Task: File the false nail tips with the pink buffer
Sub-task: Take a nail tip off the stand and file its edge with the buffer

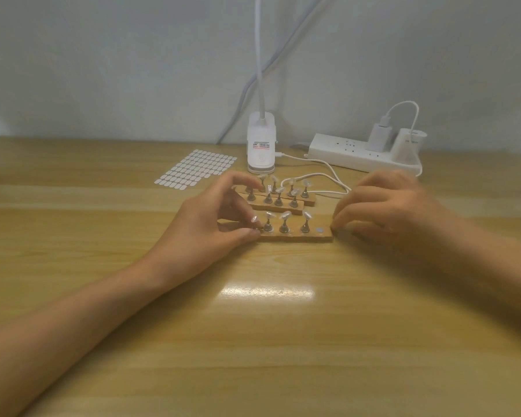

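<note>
Three wooden strips lie mid-table, each carrying small metal stands topped with clear false nail tips (285, 215). My left hand (214, 218) grips the left end of the near strip (298, 234) between thumb and curled fingers, right by its leftmost stand. The curled fingertips of my right hand (382, 206), which is blurred, hold the right end of the same strip. One round metal spot (319, 229) near that end has no stand on it. The two far strips (309, 201) lie just behind. No pink buffer is in view.
A sheet of white adhesive tabs (196, 168) lies at the back left. A white clip lamp base (261, 145) stands behind the strips, its cable (319, 176) looping to a white power strip (361, 152) with plugs at the back right. A wall rises behind the table.
</note>
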### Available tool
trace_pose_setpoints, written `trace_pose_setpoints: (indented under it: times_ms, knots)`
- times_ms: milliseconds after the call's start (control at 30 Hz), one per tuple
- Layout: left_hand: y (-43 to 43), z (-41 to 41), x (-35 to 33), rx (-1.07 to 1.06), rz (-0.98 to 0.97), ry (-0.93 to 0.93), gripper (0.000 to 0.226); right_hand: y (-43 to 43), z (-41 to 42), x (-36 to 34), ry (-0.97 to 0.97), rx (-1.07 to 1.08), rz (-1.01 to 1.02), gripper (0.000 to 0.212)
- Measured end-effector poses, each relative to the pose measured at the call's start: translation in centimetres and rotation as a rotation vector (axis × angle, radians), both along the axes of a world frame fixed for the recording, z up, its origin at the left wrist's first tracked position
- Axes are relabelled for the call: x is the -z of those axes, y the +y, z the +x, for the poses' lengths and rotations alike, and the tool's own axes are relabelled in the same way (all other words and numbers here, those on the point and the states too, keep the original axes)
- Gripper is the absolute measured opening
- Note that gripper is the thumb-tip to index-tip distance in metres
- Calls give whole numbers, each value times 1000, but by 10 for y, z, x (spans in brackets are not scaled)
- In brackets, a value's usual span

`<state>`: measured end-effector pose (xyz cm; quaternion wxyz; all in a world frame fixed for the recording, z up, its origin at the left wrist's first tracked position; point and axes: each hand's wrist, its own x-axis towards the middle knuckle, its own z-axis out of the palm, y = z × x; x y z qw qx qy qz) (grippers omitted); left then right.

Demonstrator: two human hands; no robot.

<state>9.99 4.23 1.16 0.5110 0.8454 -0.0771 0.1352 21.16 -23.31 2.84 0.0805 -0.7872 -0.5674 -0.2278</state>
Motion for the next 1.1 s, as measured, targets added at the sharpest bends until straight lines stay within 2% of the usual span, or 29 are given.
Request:
trace_pose_setpoints:
  times_ms: [100,167,200,233,333,367,400,533,733,967,1100]
  knots:
    - [-1,0,-1,-4,-16,5,54,2,-1,-2,-141,-38,-10,22]
    - [-1,0,-1,-4,-15,6,54,2,0,-1,-218,-43,12,17]
    - [-1,0,-1,-4,-11,7,54,3,0,-1,-181,-32,61,13]
    - [-1,0,-1,-4,-7,7,54,3,0,-1,-52,-16,143,12]
    - [-2,0,-1,-9,-7,7,54,10,-6,0,584,99,456,10]
    - [-2,0,-1,-12,-10,6,54,14,-8,2,702,125,508,10]
    - [-2,0,-1,-13,-12,4,54,18,-10,5,736,145,515,10]
    - [-3,0,0,-15,5,-9,50,34,-20,7,696,177,417,14]
    - [-1,2,1,-30,-3,-18,49,36,-18,7,720,175,407,21]
    - [-2,1,3,-78,52,-45,47,22,-10,-9,652,240,282,42]
    - [-4,3,2,-101,96,-63,44,-2,14,-27,563,433,131,28]
